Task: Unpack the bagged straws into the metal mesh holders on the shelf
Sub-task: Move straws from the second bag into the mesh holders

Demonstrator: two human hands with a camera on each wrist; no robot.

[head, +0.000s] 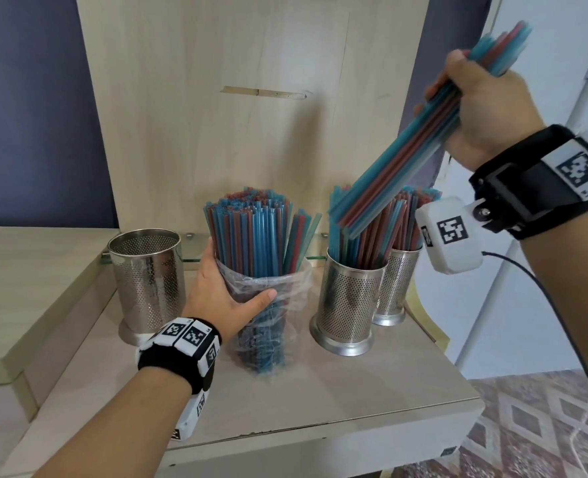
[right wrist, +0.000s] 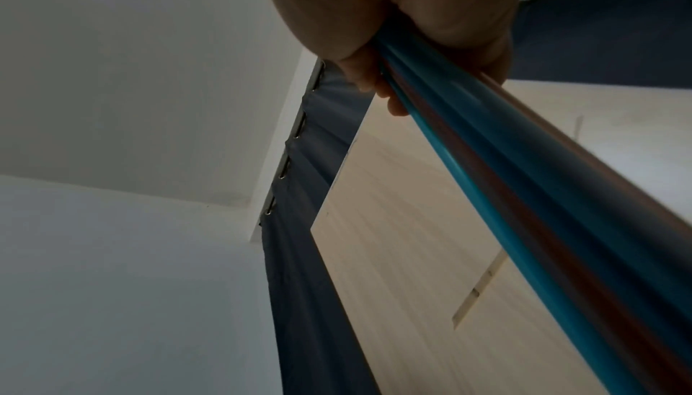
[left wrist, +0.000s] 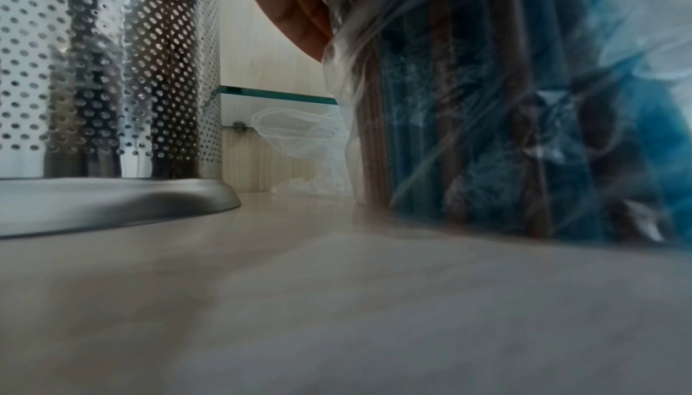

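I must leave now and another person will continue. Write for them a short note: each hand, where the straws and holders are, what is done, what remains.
Left hand: grips the clear plastic bag of straws, standing upright on the shelf.
Right hand: holds a tilted bundle of blue and red straws, raised, its lower end over the two right holders.
Holders: the left mesh holder looks empty; the middle mesh holder and the far right mesh holder already have straws.
Done: bag opened, two holders partly filled.
Left: put down this bundle, move the remaining bagged straws, probably fill the left holder too.
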